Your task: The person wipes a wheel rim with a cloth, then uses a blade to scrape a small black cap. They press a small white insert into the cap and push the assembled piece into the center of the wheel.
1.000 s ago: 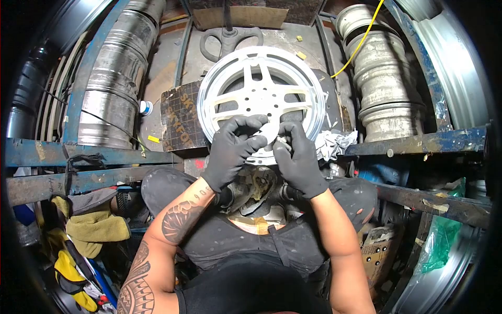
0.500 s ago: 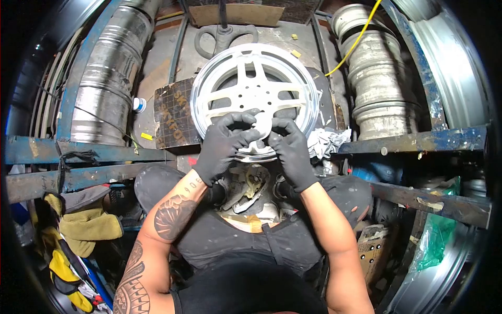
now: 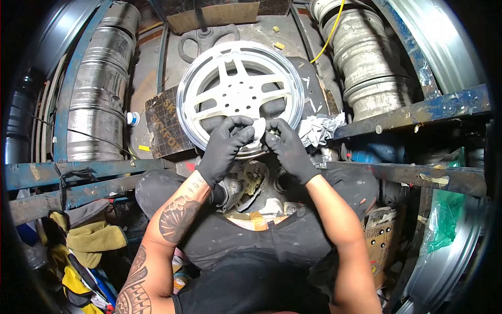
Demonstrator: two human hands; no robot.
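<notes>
My left hand (image 3: pixel 227 149), in a dark glove, pinches a thin white rounded piece (image 3: pixel 259 129) between thumb and fingers. Its exact kind is not clear. Just to the right, my right hand (image 3: pixel 289 150), gloved too, has its fingers drawn together close to the piece's edge. A small pale bit seems to show at those fingertips, too small to name. Both hands are above the near rim of a white-spoked wheel rim (image 3: pixel 240 94) with a shiny lip, which lies face up between my knees and the back of the workspace.
Stacked bare wheel rims stand at the left (image 3: pixel 99 83) and right (image 3: pixel 366 52) behind blue metal frames. Crumpled white paper (image 3: pixel 320 130) lies beside the wheel. A printed dark board (image 3: pixel 159 120) is partly under it. Yellow-green gloves (image 3: pixel 97 238) hang at lower left.
My hands have moved slightly apart, and the white piece has turned from facing the camera to a narrower, tilted view in my left hand. The whole view has shifted a little.
</notes>
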